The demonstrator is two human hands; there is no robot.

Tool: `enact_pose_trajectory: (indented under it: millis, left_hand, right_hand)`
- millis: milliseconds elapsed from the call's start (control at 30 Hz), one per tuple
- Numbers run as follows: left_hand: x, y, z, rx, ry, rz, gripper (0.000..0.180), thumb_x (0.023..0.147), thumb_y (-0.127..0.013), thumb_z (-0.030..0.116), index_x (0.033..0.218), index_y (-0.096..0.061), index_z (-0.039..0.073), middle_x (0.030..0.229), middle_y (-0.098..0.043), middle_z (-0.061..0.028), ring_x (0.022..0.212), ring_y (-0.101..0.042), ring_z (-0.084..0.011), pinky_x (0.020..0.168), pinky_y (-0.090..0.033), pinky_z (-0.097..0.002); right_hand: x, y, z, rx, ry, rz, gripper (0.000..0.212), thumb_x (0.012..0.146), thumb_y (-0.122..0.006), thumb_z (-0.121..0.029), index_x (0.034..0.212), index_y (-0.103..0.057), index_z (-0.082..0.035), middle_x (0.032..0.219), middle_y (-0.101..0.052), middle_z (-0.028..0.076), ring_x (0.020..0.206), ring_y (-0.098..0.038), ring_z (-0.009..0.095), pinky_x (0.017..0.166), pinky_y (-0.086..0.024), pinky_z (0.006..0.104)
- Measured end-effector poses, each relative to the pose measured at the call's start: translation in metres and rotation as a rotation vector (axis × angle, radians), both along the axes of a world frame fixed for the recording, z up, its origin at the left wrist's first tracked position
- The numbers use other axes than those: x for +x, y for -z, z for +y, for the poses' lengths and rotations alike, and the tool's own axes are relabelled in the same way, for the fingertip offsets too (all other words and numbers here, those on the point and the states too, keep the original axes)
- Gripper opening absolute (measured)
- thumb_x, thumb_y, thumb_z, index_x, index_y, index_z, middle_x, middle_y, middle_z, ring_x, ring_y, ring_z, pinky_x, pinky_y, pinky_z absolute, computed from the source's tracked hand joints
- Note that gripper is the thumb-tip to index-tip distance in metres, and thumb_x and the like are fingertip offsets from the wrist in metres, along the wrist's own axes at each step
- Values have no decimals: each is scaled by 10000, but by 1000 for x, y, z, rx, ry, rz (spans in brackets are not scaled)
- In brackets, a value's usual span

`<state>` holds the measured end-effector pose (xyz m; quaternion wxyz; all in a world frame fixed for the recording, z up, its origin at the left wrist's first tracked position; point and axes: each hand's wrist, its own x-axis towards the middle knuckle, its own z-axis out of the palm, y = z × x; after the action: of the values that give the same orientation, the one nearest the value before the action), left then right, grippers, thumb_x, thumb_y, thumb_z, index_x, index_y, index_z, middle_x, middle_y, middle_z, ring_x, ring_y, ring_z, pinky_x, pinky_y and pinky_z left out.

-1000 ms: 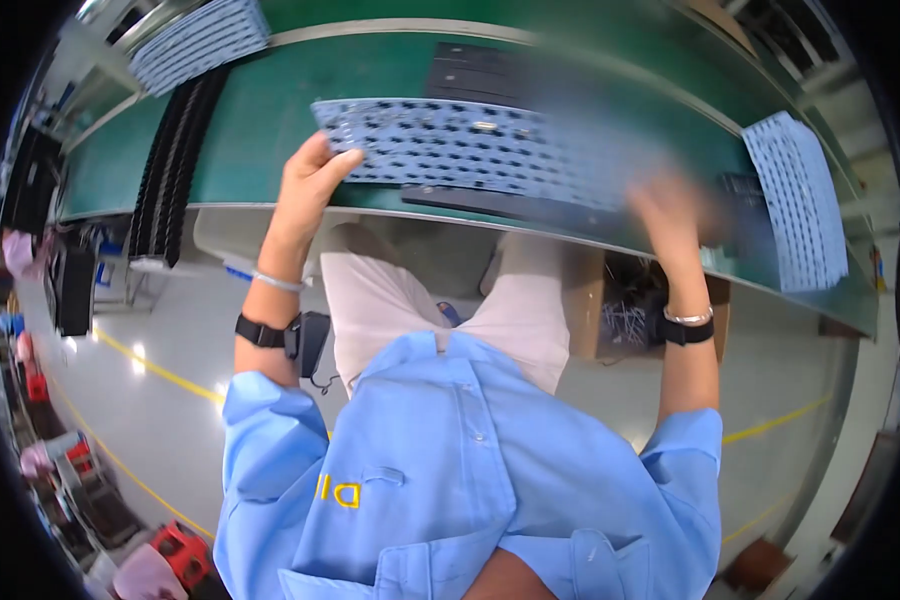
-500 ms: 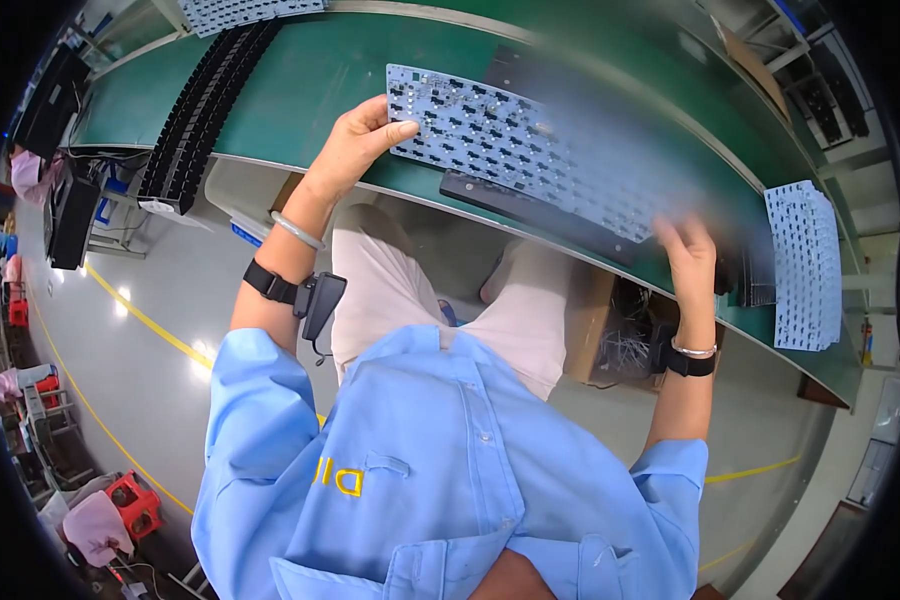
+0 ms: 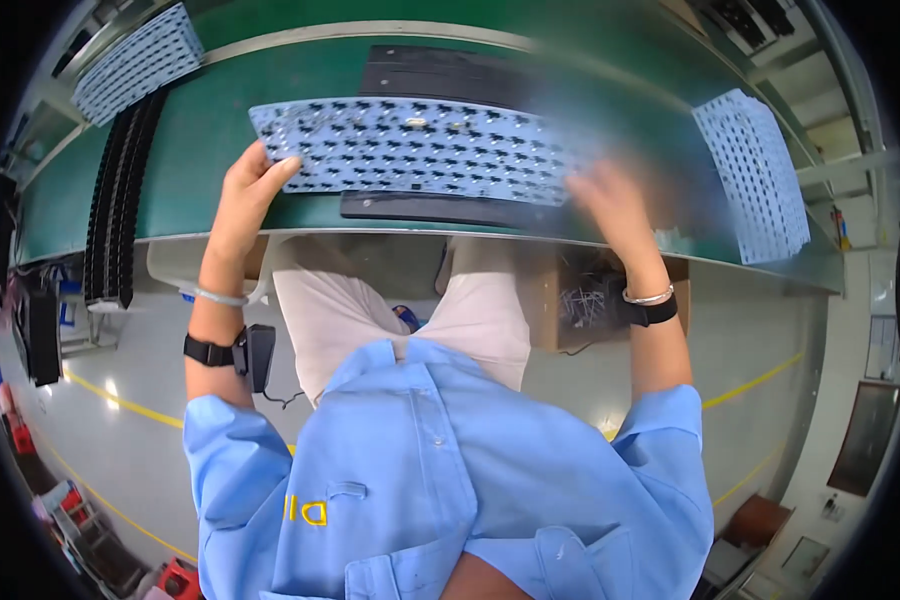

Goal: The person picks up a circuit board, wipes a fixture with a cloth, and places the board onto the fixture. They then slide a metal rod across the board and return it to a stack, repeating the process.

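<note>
1. Above the green bench [image 3: 228, 95], between the two hands, the pale blue board [image 3: 410, 150] overlaps black panelling [image 3: 445, 75] that shows past both its long edges; whether they touch is unclear.
2. At its left end, the left hand [image 3: 250, 195] pinches the board, thumb on top.
3. By the opposite end, the right hand [image 3: 612, 203] is blurred, so I cannot tell whether it grips or merely touches.
4. As for progress, handling seems mid-way: the board is not yet let go, and its left end juts beyond the panelling. Similar boards form a left stack [image 3: 140, 65] and a right stack [image 3: 753, 180] (which of them is finished, if either, I cannot tell).
5. Its long axis runs left to right, roughly along the near bench edge, the right end slightly closer to that edge. The face dotted with small black parts points up.
</note>
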<state>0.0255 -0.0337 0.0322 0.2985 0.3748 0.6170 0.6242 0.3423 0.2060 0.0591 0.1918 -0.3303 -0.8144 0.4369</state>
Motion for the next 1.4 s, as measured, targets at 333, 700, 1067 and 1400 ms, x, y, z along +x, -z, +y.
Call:
enact_pose_trajectory:
  millis: [333,700,1067,1400]
  left_hand:
    - [-16,15,-5,-36,-65,83,230,840,-589,75,1056,-562,2,967,-608,-17,876,-533,-65,800,-423,-211]
    - [-5,1,-3,69,-47,-15,221,858,-577,89,1054,-549,-10,950,-612,-25,858,-539,-68,798,-431,-214]
    - [-25,13,23,-71,-4,61,245,866,-569,154,1028,-543,-28,911,-593,-37,818,-538,-71,742,-441,-216]
    - [-31,8,53,-376,70,3,319,848,-563,168,1089,-525,-37,942,-592,-55,829,-555,-104,735,-452,-239]
  right_hand:
    - [7,-2,1,15,70,0,225,827,-598,-155,1001,-581,-14,812,-581,20,665,-497,82,592,-407,218]
    - [-4,5,-5,-11,45,145,213,822,-590,-118,1008,-581,-16,763,-557,6,615,-480,71,546,-391,206]
    - [-26,6,17,-24,29,-11,154,820,-622,-178,789,-539,-52,664,-460,-46,586,-405,34,506,-352,188]
    - [-20,8,41,-75,-2,-66,205,818,-617,-251,817,-563,-53,635,-500,-34,556,-444,51,490,-353,195]
